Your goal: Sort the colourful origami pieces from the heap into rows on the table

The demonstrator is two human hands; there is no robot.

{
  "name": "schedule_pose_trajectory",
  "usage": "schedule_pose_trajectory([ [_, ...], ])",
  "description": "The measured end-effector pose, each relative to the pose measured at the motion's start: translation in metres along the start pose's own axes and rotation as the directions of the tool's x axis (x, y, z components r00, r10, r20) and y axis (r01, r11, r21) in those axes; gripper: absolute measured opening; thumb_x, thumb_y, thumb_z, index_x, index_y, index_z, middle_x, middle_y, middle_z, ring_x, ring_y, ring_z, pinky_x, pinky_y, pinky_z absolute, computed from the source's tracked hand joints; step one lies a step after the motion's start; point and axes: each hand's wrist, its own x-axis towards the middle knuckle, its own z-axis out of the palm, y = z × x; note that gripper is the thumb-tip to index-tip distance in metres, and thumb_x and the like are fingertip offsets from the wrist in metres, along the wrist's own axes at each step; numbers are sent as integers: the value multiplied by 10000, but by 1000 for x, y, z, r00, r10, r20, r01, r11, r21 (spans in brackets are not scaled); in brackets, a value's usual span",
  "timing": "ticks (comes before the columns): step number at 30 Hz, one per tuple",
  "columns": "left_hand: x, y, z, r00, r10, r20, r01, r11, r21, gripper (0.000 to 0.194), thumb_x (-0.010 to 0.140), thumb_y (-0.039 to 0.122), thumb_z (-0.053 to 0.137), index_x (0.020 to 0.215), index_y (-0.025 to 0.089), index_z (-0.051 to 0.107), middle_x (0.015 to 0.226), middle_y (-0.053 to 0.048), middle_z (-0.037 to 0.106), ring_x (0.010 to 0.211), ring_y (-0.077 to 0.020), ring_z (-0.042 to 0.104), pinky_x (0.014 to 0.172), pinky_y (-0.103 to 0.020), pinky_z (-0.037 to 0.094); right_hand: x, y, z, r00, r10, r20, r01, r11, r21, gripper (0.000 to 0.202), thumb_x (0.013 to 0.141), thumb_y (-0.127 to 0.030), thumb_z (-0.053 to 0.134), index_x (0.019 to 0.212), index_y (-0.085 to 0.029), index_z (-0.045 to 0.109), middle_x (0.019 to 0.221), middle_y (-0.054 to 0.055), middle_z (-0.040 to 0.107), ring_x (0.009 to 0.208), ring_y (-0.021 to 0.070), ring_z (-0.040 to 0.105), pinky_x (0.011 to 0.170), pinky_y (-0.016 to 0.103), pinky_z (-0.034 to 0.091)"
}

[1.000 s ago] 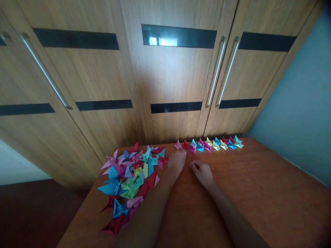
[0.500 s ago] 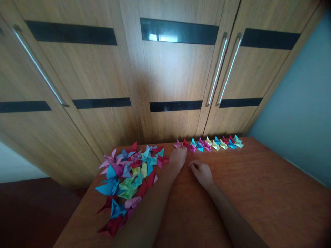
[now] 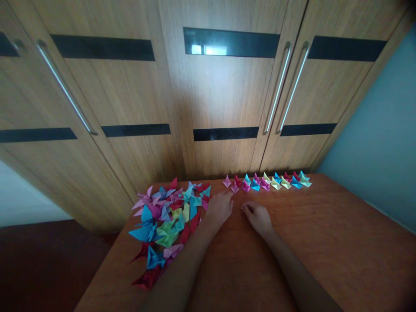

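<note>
Folded paper pieces in many colours lie in a loose pile (image 3: 167, 233) on the left of the wooden table. Along the back edge, small paper pieces stand in two close rows (image 3: 265, 185). A pink piece (image 3: 234, 187) sits at the left end of the front row. Just below it is my left hand (image 3: 221, 206), apart from it, with fingers partly spread and nothing seen in them. My right hand (image 3: 258, 216) rests on the table to the right, its thumb and forefinger curled together; whatever they hold, if anything, is too small to name.
Behind the table (image 3: 325, 225) rises a wooden wardrobe (image 3: 224, 95) with dark strips and metal handles. A blue-green wall (image 3: 383, 143) stands at the right. Dark floor shows at the lower left.
My left hand has drawn back from the front row, and a pink piece now shows at its left end. The view has shifted slightly; my right hand keeps its pose.
</note>
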Motion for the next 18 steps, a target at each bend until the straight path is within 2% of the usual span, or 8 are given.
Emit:
schedule_pose_trajectory([
  [4,-39,-27,-30,999,-41,-15,41,999,26,257,852,240,497,1099,226,567,1101,-87,613,1024,-226,573,873,-326,435,-2,-1,1,1000,-2,19,2,1000,-17,249,831,-337,432,788,-240,657,867,14,676,799,176,606,719,264,429],
  [9,-87,-72,-66,991,-125,-43,130,983,130,231,836,261,507,1047,230,596,1083,-83,614,1025,-248,568,866,-353,425,-3,-3,2,998,-36,44,38,998,-45,229,830,-315,433,799,-243,648,884,11,669,821,173,604,757,270,430],
  [11,-101,-90,-71,989,-145,-32,148,978,147,259,831,242,503,1075,225,589,1071,-87,622,1016,-248,574,854,-348,429,-3,-2,3,998,-48,50,50,997,-57,223,828,-307,432,799,-242,643,881,12,667,821,171,605,758,266,428],
  [14,-114,-110,-70,992,-122,-13,123,985,123,316,826,197,487,1129,228,573,1098,-80,617,1019,-230,576,868,-329,427,-3,-1,4,997,-66,45,69,995,-68,214,822,-293,433,799,-241,640,884,10,665,821,169,604,753,262,426],
  [18,-116,-119,-64,1000,-20,23,18,999,46,368,823,125,440,1147,234,577,1160,-64,589,1023,-196,574,896,-293,420,-4,-2,3,998,-55,43,58,995,-76,205,817,-281,437,796,-241,637,884,6,664,807,169,602,733,264,429],
])
